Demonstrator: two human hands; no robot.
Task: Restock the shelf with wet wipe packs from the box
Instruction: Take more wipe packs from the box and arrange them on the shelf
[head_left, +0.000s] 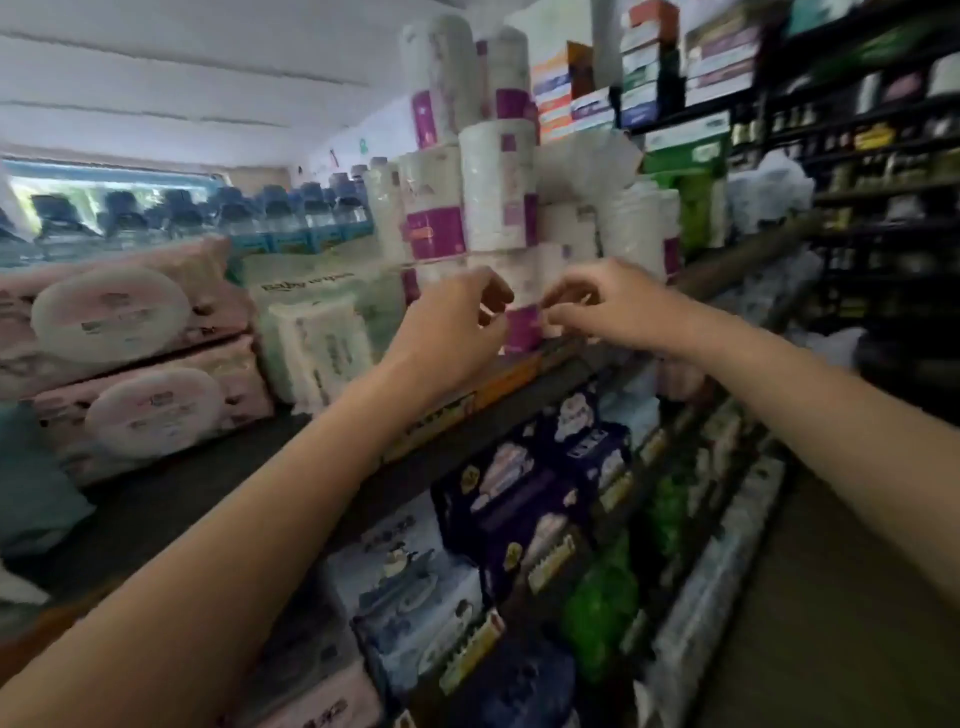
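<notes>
Both arms are reaching out to the upper shelf (208, 499), and the hands are meeting close together in front of a stack of paper rolls (498, 192) in purple-labelled wrap. The left hand (457, 322) is curling its fingers toward the lowest roll; the right hand (597, 304) is doing the same from the other side, fingertips bent inward. The frame is blurred there, so I cannot tell whether either hand is pinching the wrap, touching it, or holding nothing. The hands are probably working at the rolls to square the stack or shift it, since the rolls are standing right beside the wipes section and are crowding that part of the shelf.

The wet wipe packs are lying on the same shelf to the left. Pink packs (135, 358) with round white lids are sitting two high with lids facing the aisle, likely so shoppers can read them. Green packs (317, 332) are standing next to them, between the pink ones and the rolls. No pack is in either hand, and the box is not in view.

A bare stretch of dark shelf is showing in front of the pink packs, which looks like room for more stock. Bottled water (218, 218) is lined up behind the wipes. Lower shelves are holding dark blue packs (535, 499) facing outward.
</notes>
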